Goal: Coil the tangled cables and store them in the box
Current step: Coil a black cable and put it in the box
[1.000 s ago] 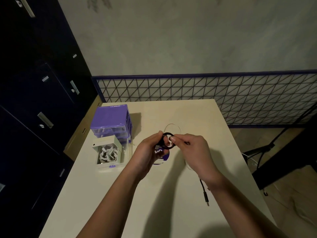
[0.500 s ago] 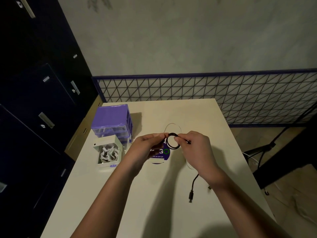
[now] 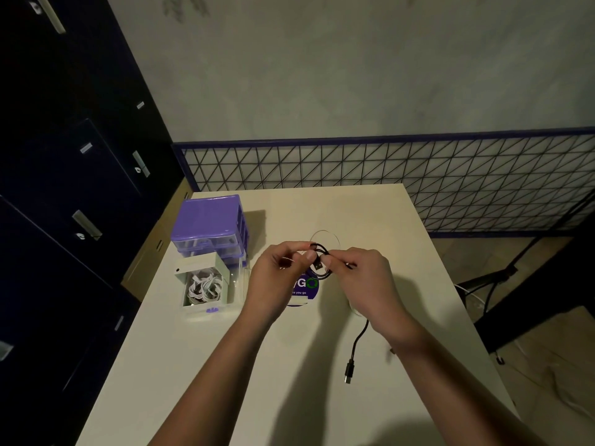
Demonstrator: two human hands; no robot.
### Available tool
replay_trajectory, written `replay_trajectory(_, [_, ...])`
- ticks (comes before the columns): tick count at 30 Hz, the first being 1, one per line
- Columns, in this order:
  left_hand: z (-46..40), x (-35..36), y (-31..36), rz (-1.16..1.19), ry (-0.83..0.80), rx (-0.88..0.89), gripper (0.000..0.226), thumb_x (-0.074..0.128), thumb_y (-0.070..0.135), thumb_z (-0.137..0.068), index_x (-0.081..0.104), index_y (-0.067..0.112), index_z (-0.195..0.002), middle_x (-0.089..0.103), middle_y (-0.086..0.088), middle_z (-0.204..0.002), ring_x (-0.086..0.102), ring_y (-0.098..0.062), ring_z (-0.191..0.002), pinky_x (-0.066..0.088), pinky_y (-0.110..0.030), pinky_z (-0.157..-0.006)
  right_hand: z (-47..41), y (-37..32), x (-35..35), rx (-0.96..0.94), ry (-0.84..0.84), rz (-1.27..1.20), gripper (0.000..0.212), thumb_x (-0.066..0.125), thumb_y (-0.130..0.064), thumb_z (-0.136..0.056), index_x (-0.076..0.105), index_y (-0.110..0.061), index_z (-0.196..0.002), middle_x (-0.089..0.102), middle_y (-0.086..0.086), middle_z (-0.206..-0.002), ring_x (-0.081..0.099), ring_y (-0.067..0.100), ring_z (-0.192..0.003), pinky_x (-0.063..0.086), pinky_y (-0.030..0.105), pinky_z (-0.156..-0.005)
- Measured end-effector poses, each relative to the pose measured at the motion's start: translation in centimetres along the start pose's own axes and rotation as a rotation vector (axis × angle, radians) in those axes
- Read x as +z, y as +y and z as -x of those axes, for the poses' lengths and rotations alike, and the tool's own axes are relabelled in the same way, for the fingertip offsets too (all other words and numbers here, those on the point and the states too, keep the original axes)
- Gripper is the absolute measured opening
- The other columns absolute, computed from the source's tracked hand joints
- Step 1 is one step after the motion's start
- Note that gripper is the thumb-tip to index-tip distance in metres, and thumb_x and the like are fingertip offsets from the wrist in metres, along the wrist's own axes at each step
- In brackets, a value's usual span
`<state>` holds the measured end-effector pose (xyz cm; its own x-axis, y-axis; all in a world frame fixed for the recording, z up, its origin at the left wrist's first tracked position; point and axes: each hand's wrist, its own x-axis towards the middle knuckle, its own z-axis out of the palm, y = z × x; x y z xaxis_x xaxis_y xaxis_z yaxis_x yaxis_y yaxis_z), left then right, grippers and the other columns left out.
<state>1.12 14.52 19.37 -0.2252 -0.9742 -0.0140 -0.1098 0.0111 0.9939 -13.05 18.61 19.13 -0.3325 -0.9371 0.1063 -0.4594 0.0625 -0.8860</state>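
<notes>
Both hands up over the cream surface [image 3: 206, 365], pinching the thin black USB cable [image 3: 322, 268] between them.

My left hand [image 3: 277, 278] and right hand [image 3: 363, 281] each have fingers curled tight on a small black loop, one plug poking out between my thumbs; the loose end hangs under my right wrist down to its plug [image 3: 349, 371] on the surface. Left of that, the open white box [image 3: 206, 284] holds coiled white cables [image 3: 204, 286], right in front of the purple plastic drawer unit [image 3: 211, 225].
</notes>
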Motion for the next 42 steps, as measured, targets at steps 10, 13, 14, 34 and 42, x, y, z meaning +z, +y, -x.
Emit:
replay_trajectory(10, [0.2,-0.7,0.5,0.097,-0.193,-0.127,0.016,0.061,0.012,-0.092,0.073,0.011,-0.102,0.074,-0.013,-0.096,0.069,-0.019,-0.087,0.053,-0.032,-0.09,-0.4,-0.1,0.0,-0.063,0.051,-0.019,0.014,0.065,-0.02,-0.09,0.077,-0.014,-0.094,0.058,-0.005,-0.065,0.048,0.008,-0.063,0.033,0.016,-0.058])
replay_trajectory(13, [0.2,-1.0,0.3,0.128,-0.194,-0.167,0.017,0.06,0.019,-0.092,0.076,0.013,-0.092,0.072,-0.019,-0.095,0.066,-0.021,-0.086,0.051,-0.039,-0.095,-0.5,0.3,0.1,-0.139,0.105,0.081,0.014,0.065,-0.019,-0.089,0.077,-0.014,-0.096,0.053,-0.005,-0.065,0.047,0.005,-0.063,0.032,0.013,-0.058])
replay_trajectory(14, [0.1,-1.0,0.3,0.131,-0.197,-0.177,0.019,0.06,0.022,-0.092,0.076,0.012,-0.093,0.072,-0.02,-0.094,0.066,-0.02,-0.084,0.052,-0.037,-0.093,-0.5,0.4,0.1,-0.164,0.115,0.116,0.014,0.065,-0.019,-0.089,0.076,-0.014,-0.096,0.052,-0.005,-0.066,0.046,0.004,-0.063,0.032,0.014,-0.058])
replay_trajectory(34, [-0.6,-1.2,0.2,0.024,-0.034,-0.045,0.015,0.058,0.005,-0.092,0.068,0.004,-0.081,0.07,-0.005,-0.074,0.064,-0.008,-0.062,0.057,-0.023,-0.066,-0.6,1.0,0.1,-0.13,-0.138,-0.109,0.027,0.055,-0.011,-0.095,0.067,-0.019,-0.118,0.057,-0.004,-0.085,0.051,0.0,-0.075,0.036,0.008,-0.068])
replay_trajectory(42, [-1.1,-2.0,-0.5,0.18,0.089,-0.118,0.016,0.055,0.008,-0.095,0.066,0.007,-0.083,0.069,-0.004,-0.08,0.066,-0.009,-0.059,0.058,-0.024,-0.066,0.6,4.2,1.6,0.119,-0.432,-0.195,0.021,0.046,-0.013,-0.1,0.067,-0.011,-0.103,0.067,0.002,-0.094,0.053,-0.001,-0.064,0.04,0.008,-0.06])
